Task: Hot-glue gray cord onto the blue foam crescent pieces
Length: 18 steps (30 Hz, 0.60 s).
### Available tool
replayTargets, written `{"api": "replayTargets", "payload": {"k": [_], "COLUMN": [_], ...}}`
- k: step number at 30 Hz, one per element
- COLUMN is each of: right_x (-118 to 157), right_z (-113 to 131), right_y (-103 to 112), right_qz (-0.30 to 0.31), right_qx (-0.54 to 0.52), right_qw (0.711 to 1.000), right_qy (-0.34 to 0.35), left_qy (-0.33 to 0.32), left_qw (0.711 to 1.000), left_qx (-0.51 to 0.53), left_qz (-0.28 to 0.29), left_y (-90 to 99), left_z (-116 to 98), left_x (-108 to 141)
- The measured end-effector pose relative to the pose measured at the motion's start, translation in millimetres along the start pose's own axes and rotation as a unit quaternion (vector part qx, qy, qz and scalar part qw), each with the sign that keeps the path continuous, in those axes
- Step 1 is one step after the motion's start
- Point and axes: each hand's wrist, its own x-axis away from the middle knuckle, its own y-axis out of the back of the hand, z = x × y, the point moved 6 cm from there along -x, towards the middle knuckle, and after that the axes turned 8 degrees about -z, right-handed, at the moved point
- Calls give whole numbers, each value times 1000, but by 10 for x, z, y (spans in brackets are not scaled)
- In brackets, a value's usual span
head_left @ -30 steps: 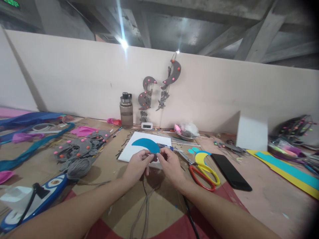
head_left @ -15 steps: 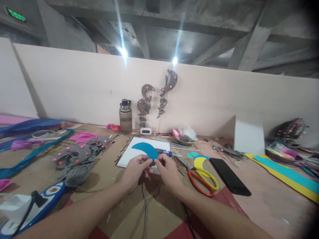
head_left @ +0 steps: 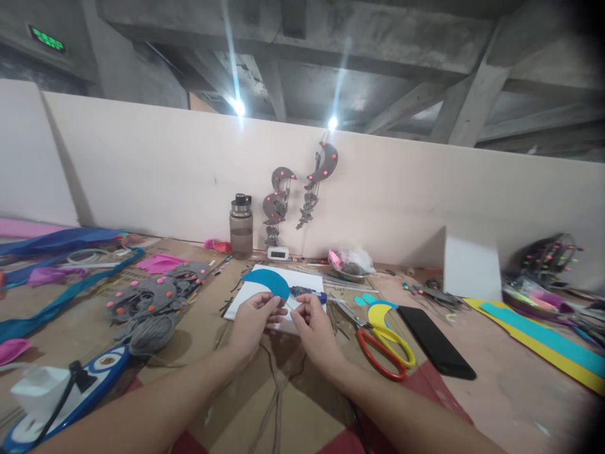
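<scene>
A blue crescent cutout (head_left: 271,280), of felt or card, is held by its lower tip in my left hand (head_left: 258,315), with thumb and fingers closed on it. My right hand (head_left: 309,318) is a little apart on the right, its thumb and forefinger pinched on a thin strand that spans the gap between the hands. Grey yarn (head_left: 278,391) hangs below both hands and crosses over itself. Under the crescent lies a white sheet or board (head_left: 246,302). A dark blue tool (head_left: 307,293), partly covered, rests on it behind my right hand.
Right of my hands are scissors (head_left: 385,343) with red and yellow handles, a yellow crescent (head_left: 378,313) and a black phone (head_left: 435,340). Grey crescent pieces with pompoms (head_left: 146,293) and a blue-white power strip (head_left: 101,372) lie left. A bottle (head_left: 241,230) stands behind.
My left hand has shifted left with the blue crescent. My right hand has drawn apart from it, and a thin strand now shows between them.
</scene>
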Motion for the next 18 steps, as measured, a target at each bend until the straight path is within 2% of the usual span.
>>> {"api": "replayTargets", "payload": {"k": [8,15,18], "right_x": [154,159,160], "right_z": [30,51,46], "right_y": [-180,-205,-225], "right_qz": [92,101,103], "right_qx": [135,165,175], "right_qw": [982,973,969], "right_qy": [95,127,144], "left_qy": [-11,-33,-40], "left_qw": [1000,998,998], "left_qx": [0,-37,-42], "left_qz": [8,27,19], "left_y": [27,9,10], "left_z": [23,28,4], "left_x": [-92,-91,-75]}}
